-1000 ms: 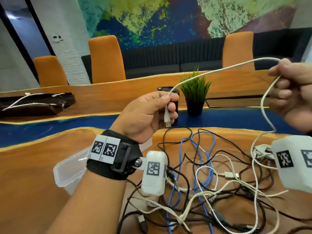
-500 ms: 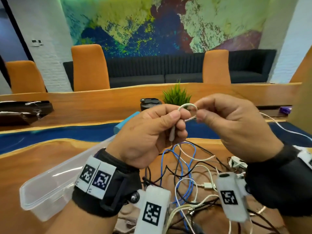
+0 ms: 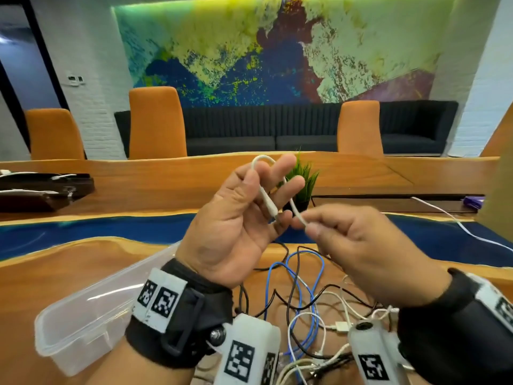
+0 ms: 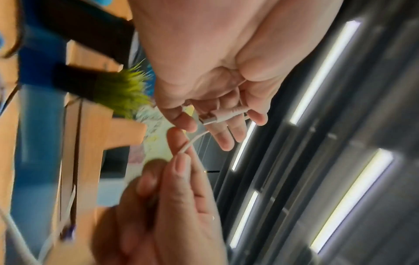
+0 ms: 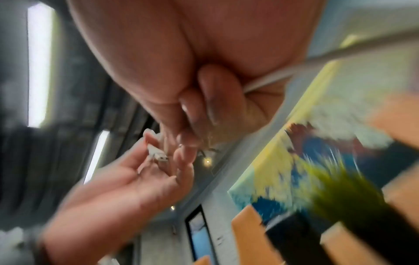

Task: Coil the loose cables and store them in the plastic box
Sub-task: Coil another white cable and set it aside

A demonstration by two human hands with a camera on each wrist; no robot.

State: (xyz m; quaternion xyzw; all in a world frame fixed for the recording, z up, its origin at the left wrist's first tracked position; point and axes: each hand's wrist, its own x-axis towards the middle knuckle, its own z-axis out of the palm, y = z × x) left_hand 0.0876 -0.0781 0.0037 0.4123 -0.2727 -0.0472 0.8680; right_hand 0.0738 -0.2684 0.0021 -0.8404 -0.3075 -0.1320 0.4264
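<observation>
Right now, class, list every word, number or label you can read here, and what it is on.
None readable.
Wrist tags: only black-and-white square codes, no letters.
Wall panel: too small to read.
White cable plug: nothing legible.

Cable tangle (image 3: 301, 308) partly beyond bottom edge

The plastic box (image 3: 91, 315) lies open-topped at the left of the table (image 3: 55, 273), its mouth unblocked where it shows. A tangle of cables (image 3: 299, 301) covers the wood under the raised left hand (image 3: 238, 226) and right hand (image 3: 369, 254), which a white cable (image 3: 295, 209) bridges. A potted plant (image 3: 304, 176) stands behind them.
</observation>
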